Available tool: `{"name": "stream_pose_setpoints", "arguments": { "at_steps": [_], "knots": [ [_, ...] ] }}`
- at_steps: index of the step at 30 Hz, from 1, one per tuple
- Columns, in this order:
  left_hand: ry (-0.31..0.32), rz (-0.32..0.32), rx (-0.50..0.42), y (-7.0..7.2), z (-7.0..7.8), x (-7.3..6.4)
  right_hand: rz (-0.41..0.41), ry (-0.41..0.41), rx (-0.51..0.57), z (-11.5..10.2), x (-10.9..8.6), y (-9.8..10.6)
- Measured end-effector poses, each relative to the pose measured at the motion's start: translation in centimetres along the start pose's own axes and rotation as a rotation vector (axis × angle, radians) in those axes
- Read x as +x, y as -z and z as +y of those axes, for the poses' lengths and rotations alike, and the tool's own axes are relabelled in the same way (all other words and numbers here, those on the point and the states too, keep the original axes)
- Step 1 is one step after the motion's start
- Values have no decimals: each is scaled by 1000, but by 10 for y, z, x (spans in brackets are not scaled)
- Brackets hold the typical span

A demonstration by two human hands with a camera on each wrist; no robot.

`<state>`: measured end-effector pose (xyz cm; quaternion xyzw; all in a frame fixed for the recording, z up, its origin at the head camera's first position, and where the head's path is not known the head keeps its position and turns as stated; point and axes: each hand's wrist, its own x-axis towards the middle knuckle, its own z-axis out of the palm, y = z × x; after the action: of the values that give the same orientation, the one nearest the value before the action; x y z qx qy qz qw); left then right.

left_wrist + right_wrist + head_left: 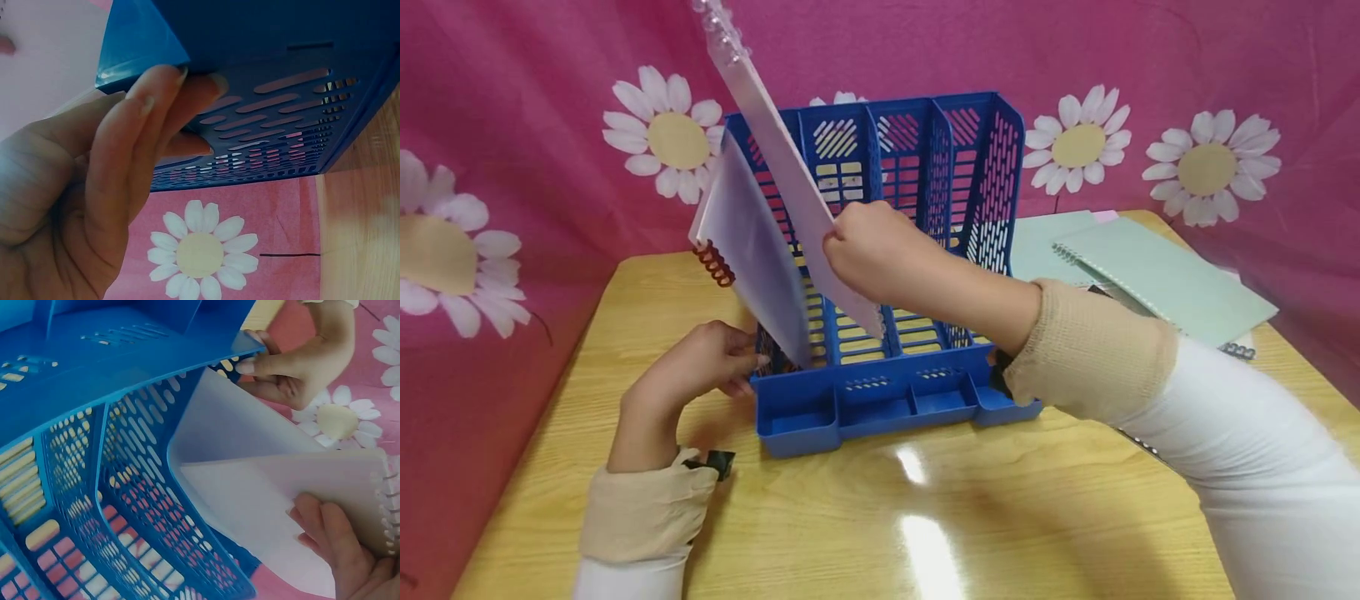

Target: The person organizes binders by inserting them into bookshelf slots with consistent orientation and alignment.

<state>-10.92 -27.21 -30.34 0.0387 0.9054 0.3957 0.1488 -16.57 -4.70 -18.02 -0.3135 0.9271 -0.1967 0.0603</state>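
Observation:
A blue desk file rack (906,367) with several upright compartments and small front trays stands on the table. My left hand (703,358) grips its left side wall near the front corner, fingers and thumb around the edge (144,75). Leaning out of the leftmost compartment is a spiral notebook (756,258) with a clear cover and reddish-brown coil. My right hand (876,250) holds a pale pink spiral notebook (782,179) tilted above the rack, its coil (390,512) clear-looking. The pink notebook's lower end hangs over the left compartments; whether it touches the rack cannot be seen.
Several pale green spiral notebooks (1180,275) lie in a loose pile at the table's right, partly behind my right arm. A pink cloth with daisies (677,137) hangs behind the wooden table (865,517).

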Motion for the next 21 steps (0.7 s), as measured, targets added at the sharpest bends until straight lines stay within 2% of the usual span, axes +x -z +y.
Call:
{"name": "stream_pose_setpoints", "arguments": {
  "at_steps": [9, 14, 18, 21],
  "knots": [
    [10, 4, 49, -2, -1, -2, -14, 10, 11, -3, 36, -34],
    [8, 7, 38, -4, -2, -4, 31, 32, -93, -5, 45, -56],
    [-18, 15, 58, -4, -1, -3, 30, -21, -66, -7, 49, -67],
    [-24, 21, 71, -3, 1, -2, 12, -66, -6, -8, 52, -72]
  ]
}}
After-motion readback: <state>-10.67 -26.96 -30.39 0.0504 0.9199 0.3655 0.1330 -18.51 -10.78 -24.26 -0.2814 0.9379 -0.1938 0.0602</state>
